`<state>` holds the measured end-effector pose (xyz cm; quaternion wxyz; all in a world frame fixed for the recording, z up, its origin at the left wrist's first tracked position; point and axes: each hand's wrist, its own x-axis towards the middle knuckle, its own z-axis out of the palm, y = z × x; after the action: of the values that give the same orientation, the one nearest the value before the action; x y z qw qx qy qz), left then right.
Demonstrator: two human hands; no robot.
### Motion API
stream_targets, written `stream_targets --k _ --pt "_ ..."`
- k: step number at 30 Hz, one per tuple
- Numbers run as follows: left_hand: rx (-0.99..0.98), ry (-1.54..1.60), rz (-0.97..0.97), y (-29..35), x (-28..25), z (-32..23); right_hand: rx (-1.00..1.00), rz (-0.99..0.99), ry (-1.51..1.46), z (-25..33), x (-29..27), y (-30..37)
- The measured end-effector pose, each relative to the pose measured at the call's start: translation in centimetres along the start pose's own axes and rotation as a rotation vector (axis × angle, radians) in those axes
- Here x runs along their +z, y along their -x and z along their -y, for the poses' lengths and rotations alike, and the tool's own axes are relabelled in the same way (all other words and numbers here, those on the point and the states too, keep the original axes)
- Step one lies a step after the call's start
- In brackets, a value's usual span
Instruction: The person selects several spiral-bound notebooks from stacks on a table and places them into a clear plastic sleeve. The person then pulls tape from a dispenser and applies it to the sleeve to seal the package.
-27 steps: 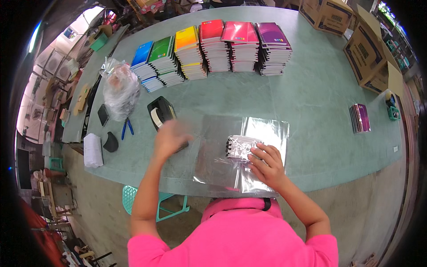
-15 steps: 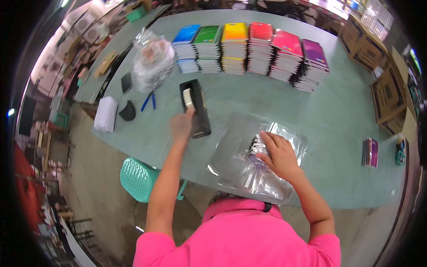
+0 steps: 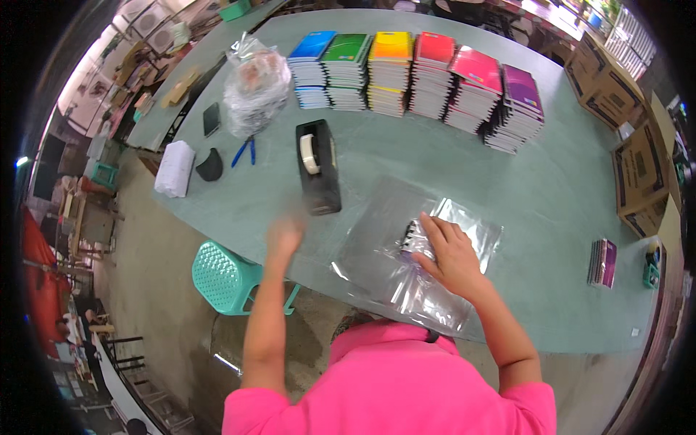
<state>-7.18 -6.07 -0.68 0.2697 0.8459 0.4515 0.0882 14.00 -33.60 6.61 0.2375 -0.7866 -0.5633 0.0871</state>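
Note:
A spiral notebook [image 3: 414, 239] with a black coil lies inside a clear plastic sheet [image 3: 370, 239] near the table's front edge. My right hand [image 3: 455, 262] holds it down from the right, its thumb set apart from the other fingers, and hides most of the notebook. Left of the sheet, my left hand [image 3: 284, 235] hangs over the table edge, its fingers smeared by motion. Nearest to it stands a black tape dispenser [image 3: 328, 196] carrying a roll of tape [image 3: 309, 154].
Notebook stacks in several colours, such as the yellow stack [image 3: 388, 72], line the table's far side. Crumpled plastic [image 3: 254, 90], blue pliers [image 3: 244, 151] and a phone [image 3: 211, 119] lie left. Cardboard boxes [image 3: 641, 174] and a small purple notebook stack [image 3: 603, 262] are right. A green stool [image 3: 221, 279] stands below.
My left hand has come off the tape dispenser and moved toward me and slightly left. My right hand stays on the wrapped notebook. The whole view has shifted slightly.

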Motion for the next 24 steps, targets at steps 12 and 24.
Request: stream_targets --k 12,24 --pt "0.122 0.645 0.058 10.5 7.8 -16.8 0.025 0.127 -0.130 -0.6 -1.2 0.5" --pt "0.290 0.544 0.625 12.4 11.2 -13.3 0.086 0.091 0.106 0.9 -1.9 -2.4"
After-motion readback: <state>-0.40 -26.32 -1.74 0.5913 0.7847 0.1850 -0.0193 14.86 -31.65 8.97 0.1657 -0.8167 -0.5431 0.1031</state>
